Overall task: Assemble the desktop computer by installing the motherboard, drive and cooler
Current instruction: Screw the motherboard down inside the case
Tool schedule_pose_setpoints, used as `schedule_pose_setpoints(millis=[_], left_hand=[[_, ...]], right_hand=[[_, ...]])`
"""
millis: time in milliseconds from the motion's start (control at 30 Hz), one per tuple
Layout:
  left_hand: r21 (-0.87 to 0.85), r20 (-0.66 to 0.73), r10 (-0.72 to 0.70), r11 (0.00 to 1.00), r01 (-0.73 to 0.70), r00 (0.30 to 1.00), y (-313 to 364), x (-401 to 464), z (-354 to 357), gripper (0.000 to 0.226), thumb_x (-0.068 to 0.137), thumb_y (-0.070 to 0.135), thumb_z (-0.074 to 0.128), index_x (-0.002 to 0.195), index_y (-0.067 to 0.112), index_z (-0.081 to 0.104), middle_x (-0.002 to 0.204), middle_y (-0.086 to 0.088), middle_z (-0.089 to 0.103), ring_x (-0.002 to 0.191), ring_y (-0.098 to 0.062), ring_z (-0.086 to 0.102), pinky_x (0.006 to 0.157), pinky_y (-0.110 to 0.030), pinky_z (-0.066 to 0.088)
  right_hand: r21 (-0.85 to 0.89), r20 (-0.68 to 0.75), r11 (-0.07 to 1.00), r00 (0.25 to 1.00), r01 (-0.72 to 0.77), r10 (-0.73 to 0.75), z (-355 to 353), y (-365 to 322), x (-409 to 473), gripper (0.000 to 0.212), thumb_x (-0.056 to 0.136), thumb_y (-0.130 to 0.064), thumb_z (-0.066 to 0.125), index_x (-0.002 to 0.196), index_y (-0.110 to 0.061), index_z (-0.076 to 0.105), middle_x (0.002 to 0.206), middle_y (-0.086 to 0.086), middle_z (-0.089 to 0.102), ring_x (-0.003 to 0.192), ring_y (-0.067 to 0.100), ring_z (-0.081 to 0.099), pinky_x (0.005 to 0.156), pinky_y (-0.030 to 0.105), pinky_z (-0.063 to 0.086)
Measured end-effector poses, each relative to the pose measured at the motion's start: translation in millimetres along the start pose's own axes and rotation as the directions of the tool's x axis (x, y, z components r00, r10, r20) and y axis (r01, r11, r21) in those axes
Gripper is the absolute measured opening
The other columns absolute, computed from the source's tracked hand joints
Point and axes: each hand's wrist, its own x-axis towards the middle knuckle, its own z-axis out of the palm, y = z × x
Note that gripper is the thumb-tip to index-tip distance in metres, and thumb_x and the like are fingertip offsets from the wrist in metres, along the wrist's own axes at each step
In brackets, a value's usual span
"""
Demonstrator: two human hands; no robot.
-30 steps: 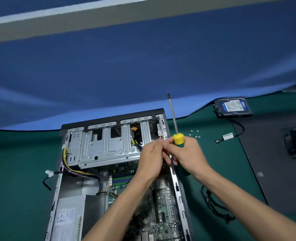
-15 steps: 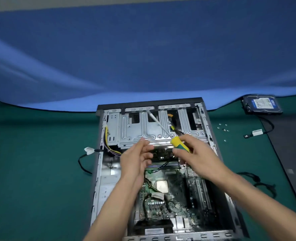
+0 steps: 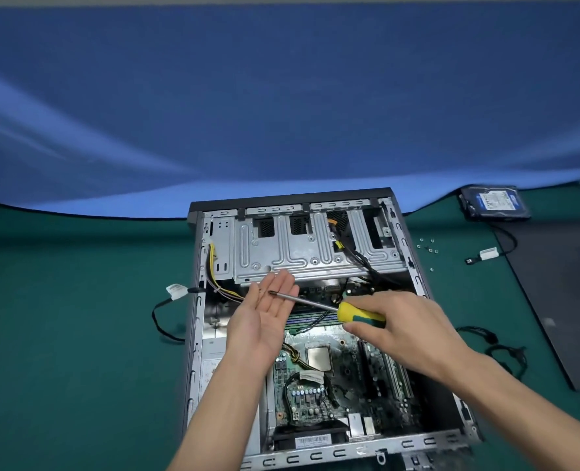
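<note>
- The green tabletop [image 3: 60, 334] is bounded at its far edge by a blue backdrop [image 3: 282, 96]; broad bare cloth is seen toward the left edge.
- The open computer case [image 3: 196, 334] is laid flat at the middle of the tabletop, its far end almost at the far edge.
- The motherboard [image 3: 333, 379] is seated inside the case, on the near side of the metal drive cage [image 3: 316, 253].
- A dark mat [image 3: 554, 300] is spread along the right edge.
- The hard drive [image 3: 494, 202] is left at the far right corner, well apart from the case.
- The left hand [image 3: 265, 317] is held flat, palm up, fingers straight, above the case.
- The right hand [image 3: 407, 331] is wrapped round the handle of the screwdriver [image 3: 360, 316], whose tip is over the left palm.
- Loose screws [image 3: 427, 246] are scattered between case and mat.
</note>
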Motion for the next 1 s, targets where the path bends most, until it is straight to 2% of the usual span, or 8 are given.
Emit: schedule_pose_setpoints(millis=[200, 333, 467, 567, 700, 867, 933, 1000], left_hand=[[0.015, 0.020, 0.016, 1.000, -0.016, 1.000, -9.6, -3.9, 2.2, 0.032, 0.102, 0.021, 0.035, 0.101, -0.003, 0.056, 0.087, -0.016, 0.073, 0.081, -0.024, 0.070, 0.073, -0.041, 0.052], [0.038, 0.027, 0.041, 0.998, -0.042, 0.999, -11.0, -6.2, -0.7, 0.032, 0.102, 0.021, 0.035, 0.102, -0.003, 0.056, 0.089, -0.016, 0.073, 0.082, -0.024, 0.071, 0.072, -0.038, 0.053], [0.056, 0.037, 0.072, 0.996, -0.074, 0.997, -10.5, -6.5, -1.3, 0.032, 0.102, 0.021, 0.034, 0.103, -0.003, 0.056, 0.090, -0.016, 0.073, 0.083, -0.024, 0.071, 0.072, -0.036, 0.053], [0.068, 0.051, 0.093, 0.993, -0.097, 0.994, -10.4, -7.1, -0.2, 0.032, 0.102, 0.021, 0.034, 0.104, -0.004, 0.055, 0.091, -0.016, 0.072, 0.085, -0.024, 0.071, 0.070, -0.033, 0.055], [0.128, 0.043, 0.155, 0.979, -0.159, 0.987, -13.8, -5.5, 1.5, 0.033, 0.102, 0.020, 0.034, 0.102, -0.003, 0.057, 0.090, -0.015, 0.073, 0.086, -0.023, 0.071, 0.069, -0.030, 0.057], [0.183, 0.005, 0.235, 0.955, -0.232, 0.972, -19.6, -4.1, 0.1, 0.032, 0.101, 0.021, 0.036, 0.098, -0.004, 0.057, 0.089, -0.017, 0.072, 0.085, -0.026, 0.071, 0.067, -0.030, 0.059], [0.183, -0.021, 0.219, 0.960, -0.212, 0.975, -18.1, -3.3, -0.9, 0.032, 0.101, 0.021, 0.037, 0.098, -0.004, 0.057, 0.089, -0.018, 0.072, 0.084, -0.026, 0.071, 0.070, -0.031, 0.059], [0.149, -0.052, 0.189, 0.972, -0.180, 0.981, -15.4, -1.5, 0.5, 0.033, 0.102, 0.021, 0.036, 0.098, -0.004, 0.056, 0.085, -0.017, 0.072, 0.080, -0.025, 0.072, 0.076, -0.034, 0.057]], right_hand=[[0.031, 0.002, 0.999, 1.000, -0.010, 0.010, -1.1, -5.0, -4.0, 0.038, 0.085, -0.061, 0.052, 0.121, -0.049, 0.056, 0.105, -0.015, 0.068, 0.091, 0.008, 0.061, 0.069, 0.027, 0.046], [0.108, 0.061, 0.992, 0.997, -0.062, 0.056, -2.6, -4.9, -4.5, 0.034, 0.083, -0.061, 0.055, 0.115, -0.049, 0.060, 0.098, -0.015, 0.071, 0.082, 0.006, 0.062, 0.070, 0.025, 0.048], [0.204, 0.133, 0.969, 0.985, -0.138, 0.112, -4.1, -5.9, -2.3, 0.027, 0.080, -0.061, 0.059, 0.106, -0.053, 0.062, 0.078, -0.016, 0.069, 0.059, -0.002, 0.055, 0.060, 0.020, 0.044], [0.291, 0.181, 0.940, 0.975, -0.180, 0.131, -6.3, -6.6, -0.7, 0.020, 0.080, -0.058, 0.063, 0.098, -0.052, 0.066, 0.061, -0.017, 0.062, 0.048, 0.000, 0.047, 0.050, 0.022, 0.036], [0.499, 0.285, 0.825, 0.949, -0.266, 0.134, -9.8, -8.3, 2.8, 0.007, 0.082, -0.044, 0.068, 0.086, -0.040, 0.073, 0.054, -0.010, 0.060, 0.039, 0.003, 0.040, 0.042, 0.015, 0.031], [0.568, 0.449, 0.701, 0.876, -0.430, 0.174, -15.2, -11.3, 11.9, 0.011, 0.082, -0.027, 0.071, 0.078, -0.017, 0.069, 0.060, 0.001, 0.067, 0.036, 0.013, 0.045, 0.037, 0.018, 0.030], [0.634, 0.465, 0.613, 0.866, -0.471, 0.184, -18.8, -9.0, 14.1, 0.008, 0.080, -0.012, 0.067, 0.088, -0.013, 0.063, 0.069, 0.003, 0.068, 0.043, 0.017, 0.054, 0.037, 0.021, 0.035], [0.724, 0.434, 0.511, 0.882, -0.463, 0.185, -21.3, -6.9, 15.7, 0.022, 0.078, 0.003, 0.061, 0.095, -0.011, 0.059, 0.076, 0.003, 0.065, 0.055, 0.021, 0.061, 0.041, 0.026, 0.045]])
